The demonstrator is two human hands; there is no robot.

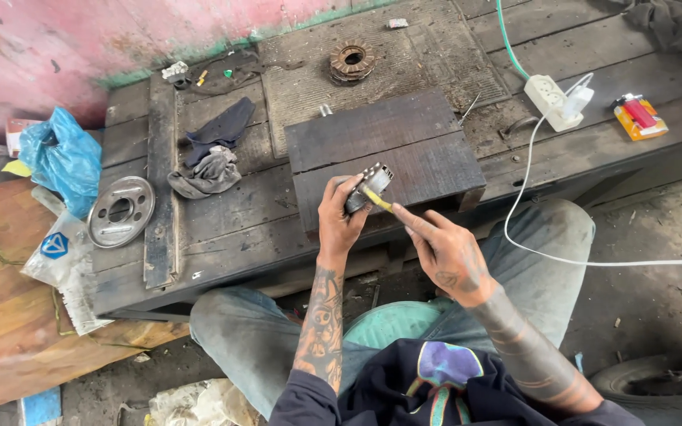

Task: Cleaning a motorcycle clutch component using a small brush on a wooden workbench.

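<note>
**Small metal part held over the dark block, yellow tool at work on it**

Nearest the camera sit the person's knees in faded jeans, with both forearms reaching forward between them. Right hand (445, 251) is pinched around a thin yellow tool (376, 199), its fingers clenched on the handle end and the tip laid against the part. Left hand (340, 214) grips a small grey metal part (369, 185), fingers wrapped around its lower half so that the toothed or ribbed upper end shows. Both are held in the air just above the near edge of the table (222, 217), in front of a dark wooden block (384, 150) that lies on the boards.

Judging from this, the work on the part is under way, not finished: the tool is in contact and the part is not set down. What exactly the tip is doing is too small to tell.

Further along the table, near its left edge, lies a round metal disc (121, 211), with crumpled rags (211, 162) beside it. Toward the far edge sits a rusty toothed ring (350, 61) on a ribbed mat. At the right end a white power strip (552, 101) trails its white cable (530, 189) off the table, and an orange lighter-like object (639, 116) lies beyond. A blue plastic bag (63, 158) rests off the left end.
</note>
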